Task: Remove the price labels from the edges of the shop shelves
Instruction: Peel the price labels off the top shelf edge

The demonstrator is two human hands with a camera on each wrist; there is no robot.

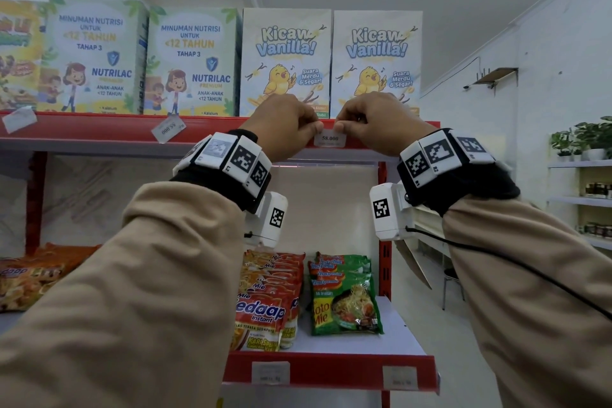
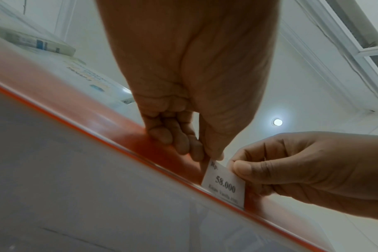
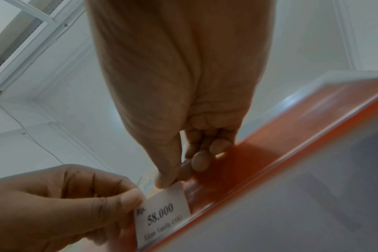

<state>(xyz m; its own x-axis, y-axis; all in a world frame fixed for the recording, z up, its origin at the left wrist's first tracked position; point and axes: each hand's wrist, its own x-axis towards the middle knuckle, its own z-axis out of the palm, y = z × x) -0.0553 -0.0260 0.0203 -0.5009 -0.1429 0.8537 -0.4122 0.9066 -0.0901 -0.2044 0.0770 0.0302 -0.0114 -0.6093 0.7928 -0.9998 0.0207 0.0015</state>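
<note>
A white price label (image 1: 329, 139) reading 58.000 sits in the red edge strip (image 1: 99, 126) of the upper shelf, below two Kicau Vanilla boxes (image 1: 285, 60). My left hand (image 1: 314, 125) pinches the label's top left corner between thumb and forefinger. My right hand (image 1: 342, 125) pinches its top right corner the same way. In the left wrist view the label (image 2: 224, 184) stands in the strip, with my left hand (image 2: 207, 157) and right hand (image 2: 235, 168) on its upper edge. The right wrist view shows the label (image 3: 162, 216), my right hand (image 3: 168, 181) and my left hand (image 3: 138, 199).
Farther left on the same strip, a tilted 55.000 label (image 1: 168, 128) and another loose label (image 1: 19, 119) hang askew. The lower shelf's red edge carries two labels (image 1: 271, 373) (image 1: 400, 378) under noodle packs (image 1: 344, 295). Nutrilac boxes (image 1: 192, 63) stand on the left.
</note>
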